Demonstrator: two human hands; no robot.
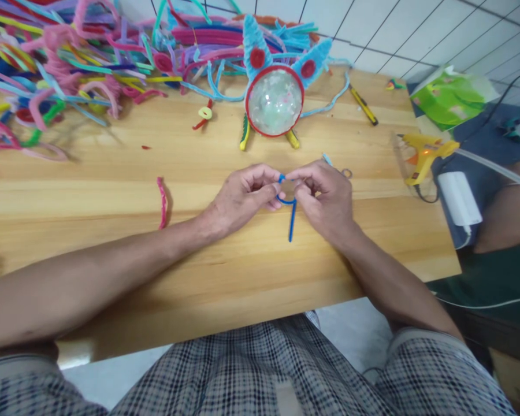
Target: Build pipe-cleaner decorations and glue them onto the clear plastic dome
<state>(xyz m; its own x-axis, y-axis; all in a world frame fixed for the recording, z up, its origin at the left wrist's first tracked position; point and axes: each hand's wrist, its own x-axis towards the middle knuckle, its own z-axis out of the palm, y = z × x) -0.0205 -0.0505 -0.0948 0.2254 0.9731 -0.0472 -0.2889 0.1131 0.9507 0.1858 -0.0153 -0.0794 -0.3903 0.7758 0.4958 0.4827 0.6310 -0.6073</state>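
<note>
Between my two hands a blue pipe cleaner [292, 222] is bent into a loop, its straight tail hanging toward me. My left hand [253, 188] pinches the loop's left side between thumb and fingers. On the other side my right hand [323, 190] is closed on the loop's right part, fingertips nearly meeting those of the left. Just beyond stands a round clear ball figure [275, 101] with a red rim and blue fuzzy ears. A pair of pliers with green and yellow handles [244, 133] lies under it. Scissors, mostly hidden, show a handle ring [346, 173] behind my right hand.
A large heap of coloured pipe cleaners [82, 63] covers the back left. A pink twisted piece [162, 203] lies left of my hands. At right are a yellow utility knife [364, 106], a yellow glue gun [427, 155] and a white box with a cable [459, 198]. Another person's arm shows far right.
</note>
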